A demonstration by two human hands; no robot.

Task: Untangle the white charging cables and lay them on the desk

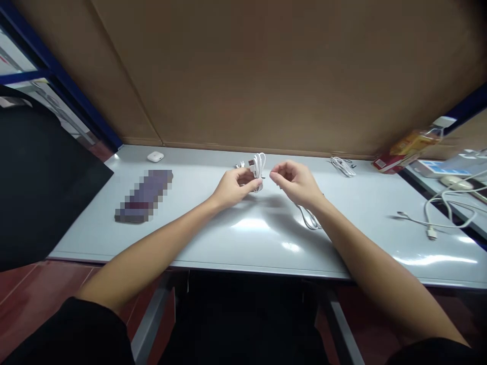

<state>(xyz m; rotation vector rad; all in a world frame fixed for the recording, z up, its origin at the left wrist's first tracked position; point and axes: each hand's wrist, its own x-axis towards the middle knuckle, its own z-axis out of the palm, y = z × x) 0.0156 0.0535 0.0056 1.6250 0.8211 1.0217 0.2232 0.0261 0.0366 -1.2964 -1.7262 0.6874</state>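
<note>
My left hand [236, 187] is closed around a coiled white USB cable [258, 165], held upright above the table with its plug near the top. A small dark tie shows at the bundle's middle, by my left thumb. Just right of the bundle, my right hand [294, 181] has its thumb and fingertips pinched together, apart from the cable; anything between them is too small to make out. Another white cable coil [310, 218] lies under my right wrist, partly hidden. Behind my left hand, part of a further white cable bundle [240, 165] peeks out.
The glossy light table [213, 243] meets a brown panel at the back. A tied cable [343, 166] lies at the back right, near a tilted bottle [414, 144]. A loose white cable [429, 224] trails off right. Left are a white earbud case [155, 156] and a blurred-out dark object [144, 196].
</note>
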